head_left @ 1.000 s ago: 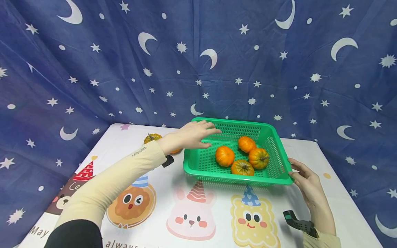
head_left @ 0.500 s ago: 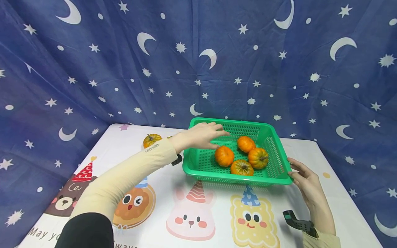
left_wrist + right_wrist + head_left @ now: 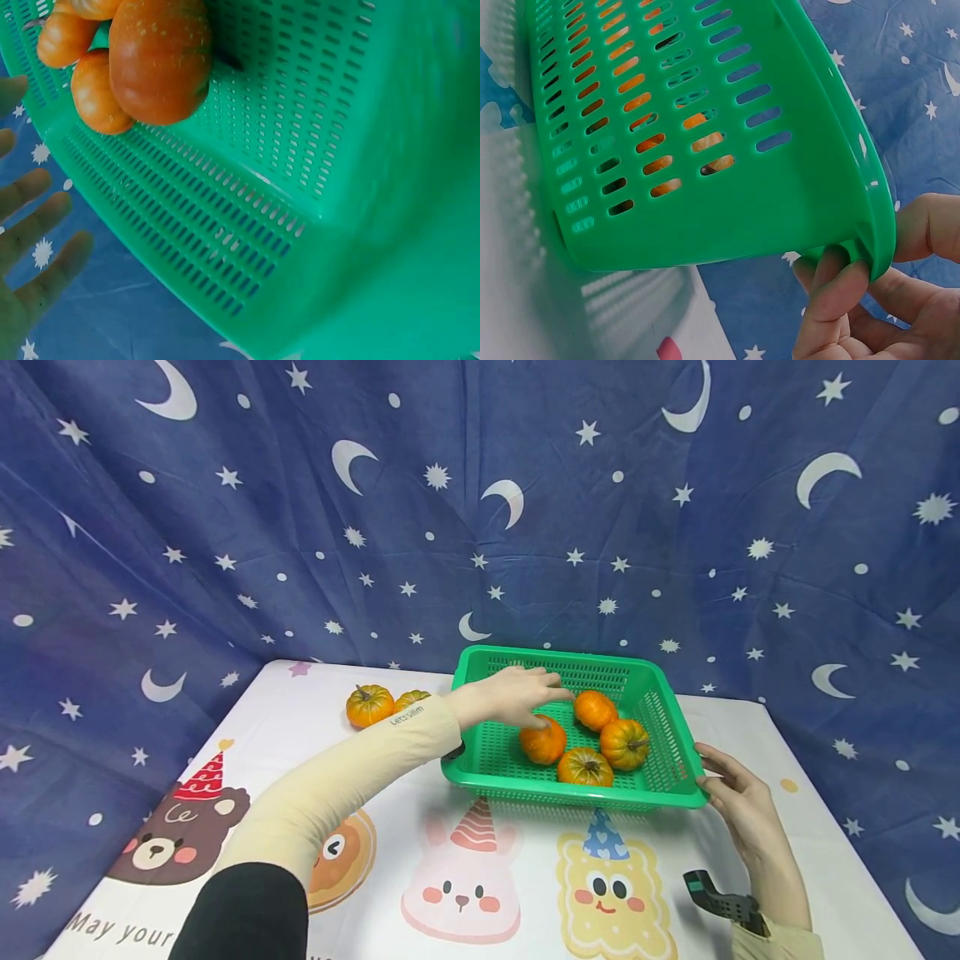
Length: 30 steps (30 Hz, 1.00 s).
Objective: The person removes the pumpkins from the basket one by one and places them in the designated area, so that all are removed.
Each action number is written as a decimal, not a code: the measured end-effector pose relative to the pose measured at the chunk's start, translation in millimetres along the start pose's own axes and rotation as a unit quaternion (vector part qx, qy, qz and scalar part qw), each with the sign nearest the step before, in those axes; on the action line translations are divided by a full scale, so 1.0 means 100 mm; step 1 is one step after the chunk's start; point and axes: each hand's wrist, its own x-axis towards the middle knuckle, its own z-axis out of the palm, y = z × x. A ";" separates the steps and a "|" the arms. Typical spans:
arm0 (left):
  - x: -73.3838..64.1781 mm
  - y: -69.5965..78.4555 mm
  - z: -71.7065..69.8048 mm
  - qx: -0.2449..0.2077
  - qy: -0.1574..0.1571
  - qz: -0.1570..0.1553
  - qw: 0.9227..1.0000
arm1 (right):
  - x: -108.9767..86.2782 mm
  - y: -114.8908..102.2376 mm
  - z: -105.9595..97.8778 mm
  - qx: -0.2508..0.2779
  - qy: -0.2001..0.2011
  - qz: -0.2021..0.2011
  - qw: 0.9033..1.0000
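Several small orange pumpkins lie in a green plastic basket (image 3: 491, 781). My left hand (image 3: 516, 696) is inside the basket's left half, its fingers spread and holding nothing. The thumb overlaps the leftmost pumpkin (image 3: 543, 747) in the head view. In the left wrist view, those spread fingers (image 3: 52, 266) show at the left edge, apart from the large near pumpkin (image 3: 161, 64). My right hand (image 3: 748, 806) grips the basket's rim at the near right corner. From the right wrist, its thumb and fingers (image 3: 832, 296) show around the rim (image 3: 881, 217).
Two more pumpkins, one orange-green (image 3: 369, 707) and one partly behind the left sleeve (image 3: 412, 698), sit on the table left of the basket. A white cloth (image 3: 540, 893) with cartoon prints covers the table. A blue star-patterned curtain (image 3: 420, 568) hangs behind and at the sides.
My left hand has moved right and lower into the basket, toward the leftmost pumpkin, uncovering the two pumpkins on the table. The right hand and basket have hardly moved.
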 end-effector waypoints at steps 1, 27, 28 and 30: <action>0.02 0.01 0.00 0.000 -0.008 -0.002 1.000 | 0.03 0.06 -0.02 0.008 0.001 -0.002 1.000; 0.27 0.14 0.33 0.013 -0.096 0.005 0.995 | 0.19 0.35 -0.14 0.008 -0.006 -0.002 1.000; 0.27 0.14 0.35 0.015 -0.100 0.006 0.995 | 0.15 0.27 -0.11 -0.001 -0.004 0.002 1.000; 0.28 0.13 0.38 0.018 -0.106 0.008 0.994 | 0.08 0.13 -0.06 -0.005 -0.005 0.003 1.000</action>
